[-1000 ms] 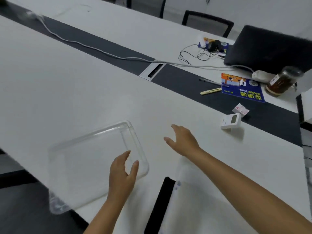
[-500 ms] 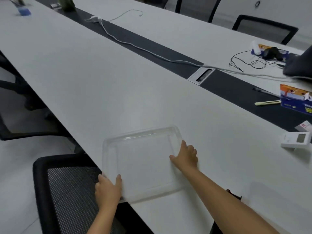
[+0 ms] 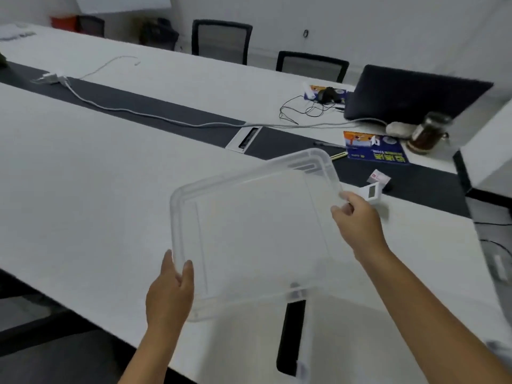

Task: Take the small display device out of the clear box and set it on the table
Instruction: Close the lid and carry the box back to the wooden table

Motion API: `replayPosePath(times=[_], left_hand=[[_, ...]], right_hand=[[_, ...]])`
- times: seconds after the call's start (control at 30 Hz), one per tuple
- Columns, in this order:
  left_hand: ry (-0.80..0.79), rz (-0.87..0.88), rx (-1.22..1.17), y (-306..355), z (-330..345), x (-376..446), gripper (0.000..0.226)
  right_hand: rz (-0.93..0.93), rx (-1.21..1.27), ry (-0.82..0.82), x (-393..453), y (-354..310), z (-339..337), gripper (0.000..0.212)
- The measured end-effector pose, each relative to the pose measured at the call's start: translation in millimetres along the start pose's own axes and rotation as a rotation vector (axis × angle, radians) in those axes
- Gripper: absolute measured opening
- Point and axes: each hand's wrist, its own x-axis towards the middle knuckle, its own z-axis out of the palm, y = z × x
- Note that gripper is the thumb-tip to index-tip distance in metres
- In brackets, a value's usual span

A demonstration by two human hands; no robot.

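Observation:
A clear plastic lid (image 3: 257,231) is held up off the white table (image 3: 83,189), tilted toward me. My left hand (image 3: 170,295) grips its near left corner. My right hand (image 3: 357,220) pinches its right edge. The small white display device (image 3: 371,192) stands on the table just beyond my right hand, partly hidden by my fingers and the lid's corner. The clear box (image 3: 346,342) lies below the lid near the table's front edge, faint and hard to make out, next to a black strip (image 3: 291,336).
A small white packet (image 3: 378,177) lies on the dark centre strip (image 3: 155,106). Beyond it are a blue card (image 3: 376,151), a yellow pen (image 3: 339,155), a jar (image 3: 428,131), a dark laptop (image 3: 415,98), cables (image 3: 166,121) and chairs (image 3: 221,40).
Both hands took hold of the clear lid lying flat at the table's left edge, lifted it and carried it right. The view swung back right, so the display device is in view again.

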Motion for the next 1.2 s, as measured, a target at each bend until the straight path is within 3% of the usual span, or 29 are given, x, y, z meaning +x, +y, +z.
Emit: replayPosePath(times=[0.13,0.2,0.27,0.33,0.43,0.63,0.7,0.77,1.2], left_hand=[[-0.222,0.192,0.115,38,24,-29,0.024],[-0.336,0.242,0.097,53,35,-47,0.029],[-0.426,0.26,0.084,66,46,-63,0.02],[-0.48,0.305,0.155,76,57,-73,0.046],[-0.446,0.331,0.158,88,71,-86,0.059],[-0.414,0.359,0.17,100,90,-124,0.051],[-0.394,0.361,0.195,99,93,-127,0.048],[-0.377,0.369,0.232,98,94,-125,0.046],[-0.294,0.368,0.236,101,107,-109,0.031]], right_hand=[[0.157,-0.049,0.166,-49,72,-83,0.037],[0.253,-0.048,0.199,-73,104,-111,0.036],[0.328,-0.049,0.182,-93,129,-130,0.028],[0.378,-0.089,0.167,-110,147,-140,0.019],[0.384,-0.201,0.181,-132,169,-150,0.019],[0.385,-0.396,0.227,-163,186,-159,0.029],[0.373,-0.414,0.225,-166,192,-157,0.031],[0.378,-0.418,0.213,-167,197,-154,0.018],[0.399,-0.441,0.259,-149,199,-143,0.032]])
